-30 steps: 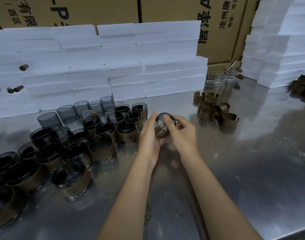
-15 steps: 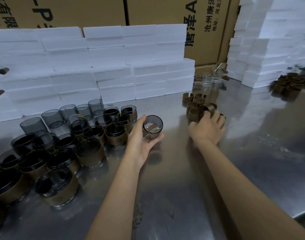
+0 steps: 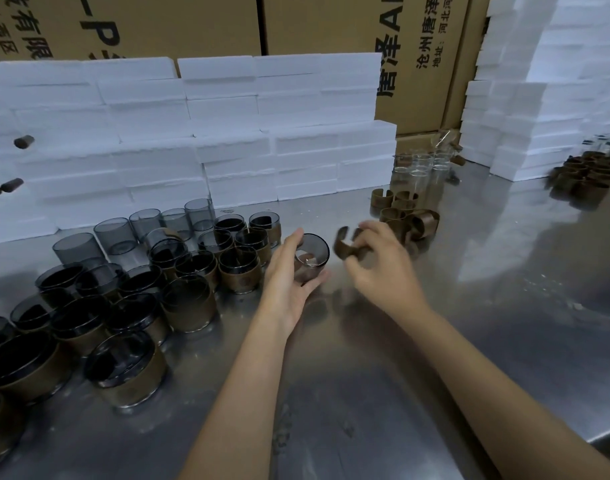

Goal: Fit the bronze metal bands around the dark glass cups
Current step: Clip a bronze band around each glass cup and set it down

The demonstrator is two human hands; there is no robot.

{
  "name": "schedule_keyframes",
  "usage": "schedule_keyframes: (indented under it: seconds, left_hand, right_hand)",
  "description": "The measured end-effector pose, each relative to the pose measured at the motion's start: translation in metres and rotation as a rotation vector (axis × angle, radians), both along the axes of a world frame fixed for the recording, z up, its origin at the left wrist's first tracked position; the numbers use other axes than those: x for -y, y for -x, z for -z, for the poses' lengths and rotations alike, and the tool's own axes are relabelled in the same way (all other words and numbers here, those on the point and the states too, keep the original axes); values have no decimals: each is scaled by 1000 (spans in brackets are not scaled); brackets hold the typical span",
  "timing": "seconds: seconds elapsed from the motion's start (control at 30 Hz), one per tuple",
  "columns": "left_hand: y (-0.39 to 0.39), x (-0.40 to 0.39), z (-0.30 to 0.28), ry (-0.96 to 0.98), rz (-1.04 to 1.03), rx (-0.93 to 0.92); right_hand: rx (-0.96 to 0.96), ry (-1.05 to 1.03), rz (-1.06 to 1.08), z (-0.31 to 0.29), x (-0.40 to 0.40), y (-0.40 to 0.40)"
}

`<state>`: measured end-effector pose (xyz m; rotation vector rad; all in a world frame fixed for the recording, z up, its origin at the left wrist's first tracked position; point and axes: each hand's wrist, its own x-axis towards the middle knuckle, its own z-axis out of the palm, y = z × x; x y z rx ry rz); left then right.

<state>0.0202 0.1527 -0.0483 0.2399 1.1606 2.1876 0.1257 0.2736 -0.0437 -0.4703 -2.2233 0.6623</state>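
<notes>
- Nearest the camera, two bare forearms reach out over a shiny steel worktop (image 3: 469, 341).
- Down the left side sits a big cluster of banded cups (image 3: 189, 303), dark glass with bronze sleeves already around them, packed pretty much touching each other.
- Left hand (image 3: 289, 282) has its grip wrapped around a bare dark glass cup (image 3: 312, 258), tilted on its side with the open mouth facing the camera, held just above the worktop.
- Right hand (image 3: 383, 268) is just beside it, fingers pinched on a single bronze band (image 3: 346, 244), an open C-shaped strip. It's blurry, but the band is apart from the cup, not around it yet.
- Behind the banded group, a few unbanded smoky cups (image 3: 116, 233) stand upright near the foam.
- Past the right hand there's a loose pile of bronze bands (image 3: 405, 216) on the worktop, some overlapping.
- Further back, a bunch of clear glasses (image 3: 421, 168), and another heap of bands (image 3: 587, 171) off at the far right.
- Along the back, stacked white foam blocks (image 3: 227, 133), with brown cardboard boxes (image 3: 331, 22) carrying printed characters behind those.
</notes>
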Motion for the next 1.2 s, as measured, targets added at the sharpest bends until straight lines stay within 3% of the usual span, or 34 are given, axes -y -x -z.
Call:
schedule_keyframes:
  seconds: [0.3,0.5,0.57,0.67,0.73,0.8,0.87,1.2]
  left_hand:
    - [2,2,4,-49,-44,-49]
    - [0,3,4,-58,47,-108]
    - [1,3,3,-69,57,-99]
    - [3,0,3,-41,35,-80]
    - [4,-1,5,-23,36,-86]
    - [3,-1,7,-12,38,-126]
    - [3,0,7,-17,34,-132]
    - [-2,2,3,2,-35,-129]
  right_hand:
    - [-239,64,-40,-9,38,3]
    - [-63,4,-151,-9,55,10]
    - [-148,170,-165,-14,60,16]
    - [-341,606,-122,-24,59,30]
    - [-242,845,-93,-27,54,40]
    - [-32,950,-117,-22,52,46]
    - [62,922,-147,-11,51,51]
    - [2,855,-46,-10,47,55]
